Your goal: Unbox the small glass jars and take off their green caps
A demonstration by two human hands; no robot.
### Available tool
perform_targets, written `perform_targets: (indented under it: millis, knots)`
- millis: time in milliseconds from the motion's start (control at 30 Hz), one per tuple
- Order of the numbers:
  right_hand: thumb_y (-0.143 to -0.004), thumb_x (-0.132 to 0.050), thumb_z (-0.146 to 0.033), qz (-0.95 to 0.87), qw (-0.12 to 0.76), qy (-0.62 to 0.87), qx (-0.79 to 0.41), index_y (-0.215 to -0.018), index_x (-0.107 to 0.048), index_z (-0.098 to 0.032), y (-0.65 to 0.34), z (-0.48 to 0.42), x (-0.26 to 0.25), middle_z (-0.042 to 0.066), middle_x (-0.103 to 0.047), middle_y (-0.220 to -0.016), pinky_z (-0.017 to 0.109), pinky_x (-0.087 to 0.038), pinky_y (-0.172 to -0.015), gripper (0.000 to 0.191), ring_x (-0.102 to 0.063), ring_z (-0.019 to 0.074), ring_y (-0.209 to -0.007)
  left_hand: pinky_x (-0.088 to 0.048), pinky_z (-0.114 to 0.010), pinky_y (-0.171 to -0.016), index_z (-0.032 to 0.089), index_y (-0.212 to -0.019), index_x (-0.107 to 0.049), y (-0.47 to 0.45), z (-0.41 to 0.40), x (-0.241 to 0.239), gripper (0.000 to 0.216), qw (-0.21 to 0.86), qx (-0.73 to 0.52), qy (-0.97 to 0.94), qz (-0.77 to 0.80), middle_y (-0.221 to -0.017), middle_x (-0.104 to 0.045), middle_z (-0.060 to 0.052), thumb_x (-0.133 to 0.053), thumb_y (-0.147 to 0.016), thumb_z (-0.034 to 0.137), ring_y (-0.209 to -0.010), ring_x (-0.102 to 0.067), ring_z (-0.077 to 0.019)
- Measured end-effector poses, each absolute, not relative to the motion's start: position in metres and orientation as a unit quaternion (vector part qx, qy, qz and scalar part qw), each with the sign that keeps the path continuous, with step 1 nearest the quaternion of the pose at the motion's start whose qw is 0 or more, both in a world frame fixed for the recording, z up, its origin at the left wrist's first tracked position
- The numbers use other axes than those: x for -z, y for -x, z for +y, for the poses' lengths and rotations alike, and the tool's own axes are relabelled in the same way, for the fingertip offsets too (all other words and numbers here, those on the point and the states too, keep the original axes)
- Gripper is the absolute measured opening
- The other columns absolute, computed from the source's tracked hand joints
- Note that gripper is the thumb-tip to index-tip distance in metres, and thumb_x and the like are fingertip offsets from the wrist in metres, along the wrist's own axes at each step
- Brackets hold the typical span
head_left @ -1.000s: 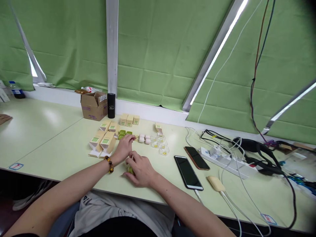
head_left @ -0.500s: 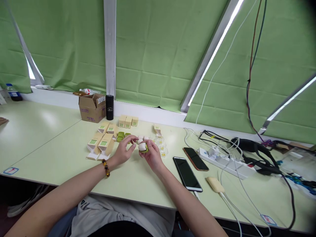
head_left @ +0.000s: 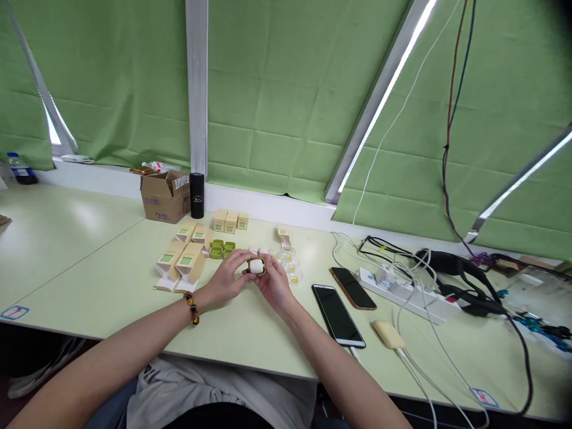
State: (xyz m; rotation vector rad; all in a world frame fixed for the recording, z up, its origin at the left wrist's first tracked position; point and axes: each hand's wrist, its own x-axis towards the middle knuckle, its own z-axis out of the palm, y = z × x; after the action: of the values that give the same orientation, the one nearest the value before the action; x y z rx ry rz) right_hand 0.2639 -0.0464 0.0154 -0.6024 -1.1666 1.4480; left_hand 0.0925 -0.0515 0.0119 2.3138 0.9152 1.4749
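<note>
The left hand [head_left: 226, 281] and right hand [head_left: 276, 287] are hovering together just above the tabletop [head_left: 111, 280], each grip pinching the small white case [head_left: 256, 266] held between them. A dark phone [head_left: 338, 305] is lying right of the grips; green trays [head_left: 222, 248] and tan boxes [head_left: 177, 263] are sitting just beyond, leftward

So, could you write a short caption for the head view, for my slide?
Left hand and right hand together hold a small white piece over the pale green table, near beige cartons.
</note>
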Motion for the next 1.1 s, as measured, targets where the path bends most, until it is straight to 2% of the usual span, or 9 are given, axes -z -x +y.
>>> perform_targets:
  millis: [133, 267, 433, 600, 667, 767, 900, 1100]
  knots:
    - [-0.089, -0.069, -0.067, -0.531, 0.555, 0.237, -0.594, -0.119, -0.064, -0.023, -0.265, -0.05, -0.019, 0.011, -0.075, -0.109, 0.042, -0.065, -0.077, 0.053, -0.077, 0.0271, -0.092, -0.051, -0.051, -0.109, 0.027, -0.132, -0.064, -0.093, -0.049, -0.011, 0.041, 0.131, -0.538, -0.763, 0.332, -0.129, -0.067, -0.01, -0.071, -0.092, 0.019, -0.125, -0.06, -0.0277]
    - [-0.079, -0.085, -0.05, -0.574, 0.565, 0.233, -0.545, -0.129, -0.065, -0.027, -0.263, -0.055, -0.02, 0.01, -0.07, -0.129, 0.039, -0.064, -0.082, 0.058, -0.074, 0.0235, -0.097, -0.055, -0.045, -0.098, 0.024, -0.122, -0.065, -0.092, -0.049, -0.012, 0.037, 0.119, -0.566, -0.738, 0.349, -0.119, -0.067, -0.008, -0.076, -0.087, 0.02, -0.112, -0.063, -0.0254]
    - [-0.075, -0.087, -0.045, -0.6, 0.553, 0.276, -0.508, -0.13, -0.067, -0.028, -0.262, -0.054, -0.017, 0.009, -0.07, -0.127, 0.034, -0.063, -0.077, 0.06, -0.07, 0.0215, -0.094, -0.055, -0.043, -0.093, 0.023, -0.114, -0.061, -0.092, -0.053, -0.014, 0.034, 0.1, -0.545, -0.748, 0.365, -0.111, -0.065, -0.006, -0.077, -0.085, 0.021, -0.105, -0.063, -0.0238]
    - [-0.082, -0.08, -0.042, -0.618, 0.571, 0.29, -0.456, -0.13, -0.061, -0.026, -0.268, -0.05, -0.017, 0.009, -0.07, -0.123, 0.032, -0.059, -0.078, 0.055, -0.069, 0.0229, -0.101, -0.054, -0.048, -0.104, 0.023, -0.141, -0.049, -0.088, -0.052, -0.011, 0.052, 0.118, -0.517, -0.781, 0.33, -0.129, -0.063, -0.013, -0.068, -0.092, 0.021, -0.117, -0.063, -0.0261]
    - [-0.084, -0.077, -0.04, -0.634, 0.58, 0.301, -0.415, -0.128, -0.055, -0.026, -0.27, -0.049, -0.017, 0.009, -0.07, -0.123, 0.032, -0.057, -0.079, 0.051, -0.069, 0.0226, -0.103, -0.054, -0.048, -0.104, 0.023, -0.145, -0.047, -0.088, -0.051, -0.011, 0.051, 0.134, -0.518, -0.778, 0.329, -0.133, -0.063, -0.014, -0.062, -0.096, 0.022, -0.119, -0.063, -0.0263]
    - [-0.087, -0.073, -0.033, -0.678, 0.561, 0.32, -0.35, -0.124, -0.048, -0.026, -0.274, -0.047, -0.016, 0.007, -0.071, -0.118, 0.03, -0.053, -0.075, 0.045, -0.067, 0.0197, -0.093, -0.058, -0.045, -0.099, 0.023, -0.144, -0.052, -0.09, -0.049, -0.012, 0.045, 0.174, -0.525, -0.756, 0.351, -0.133, -0.064, -0.014, -0.06, -0.101, 0.031, -0.119, -0.064, -0.0263]
    - [-0.086, -0.067, -0.024, -0.744, 0.522, 0.338, -0.246, -0.123, -0.053, -0.024, -0.279, -0.047, -0.016, 0.005, -0.067, -0.109, 0.032, -0.051, -0.071, 0.04, -0.059, 0.018, -0.081, -0.059, -0.043, -0.098, 0.022, -0.134, -0.065, -0.094, -0.049, -0.016, 0.038, 0.207, -0.519, -0.743, 0.369, -0.133, -0.065, -0.014, -0.06, -0.102, 0.041, -0.121, -0.064, -0.0271]
    - [-0.094, -0.058, -0.023, -0.797, 0.497, 0.329, -0.099, -0.135, -0.056, -0.023, -0.282, -0.049, -0.016, 0.015, -0.054, -0.13, 0.039, -0.059, -0.08, 0.041, -0.063, 0.026, -0.107, -0.065, -0.041, -0.088, 0.019, -0.131, -0.07, -0.097, -0.042, -0.012, 0.043, 0.355, -0.522, -0.695, 0.345, -0.134, -0.065, -0.016, -0.06, -0.101, 0.049, -0.11, -0.07, -0.0262]
